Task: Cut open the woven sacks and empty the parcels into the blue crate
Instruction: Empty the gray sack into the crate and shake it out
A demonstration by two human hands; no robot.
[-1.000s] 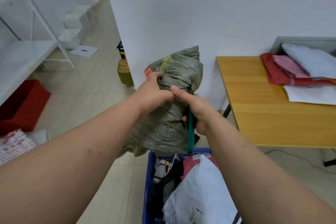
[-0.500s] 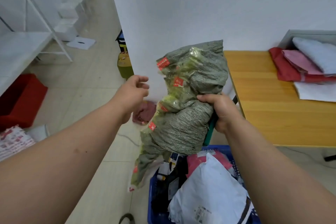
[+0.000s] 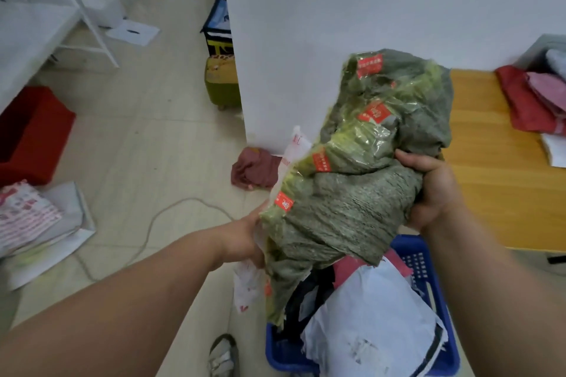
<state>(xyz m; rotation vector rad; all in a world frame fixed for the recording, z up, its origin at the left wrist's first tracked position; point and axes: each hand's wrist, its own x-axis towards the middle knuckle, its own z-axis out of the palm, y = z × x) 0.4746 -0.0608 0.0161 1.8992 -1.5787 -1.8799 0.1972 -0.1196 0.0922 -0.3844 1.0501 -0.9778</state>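
A crumpled grey-green woven sack [image 3: 352, 217], wrapped with yellowish tape and red labels, hangs tilted over the blue crate [image 3: 428, 257]. My right hand [image 3: 432, 190] grips its right side at mid-height. My left hand [image 3: 245, 239] holds the sack's lower left edge, its fingers hidden behind the fabric. A white printed bag [image 3: 248, 285] dangles below that hand. The crate holds several parcels, with a large white one [image 3: 370, 321] on top beside black and pink ones. No cutter shows.
A wooden table [image 3: 502, 187] with red and pink cloths [image 3: 533, 101] stands right of the crate. A white wall corner [image 3: 306, 40] is behind the sack. On the floor lie a red rag [image 3: 254, 168], a cable [image 3: 159, 220], printed bags [image 3: 27, 217], a red box [image 3: 27, 131] and an olive stool [image 3: 222, 82].
My left hand dropped from mid-air to the sack's lower left edge. The sack swung up and right, and the green tool in my right hand went out of sight.
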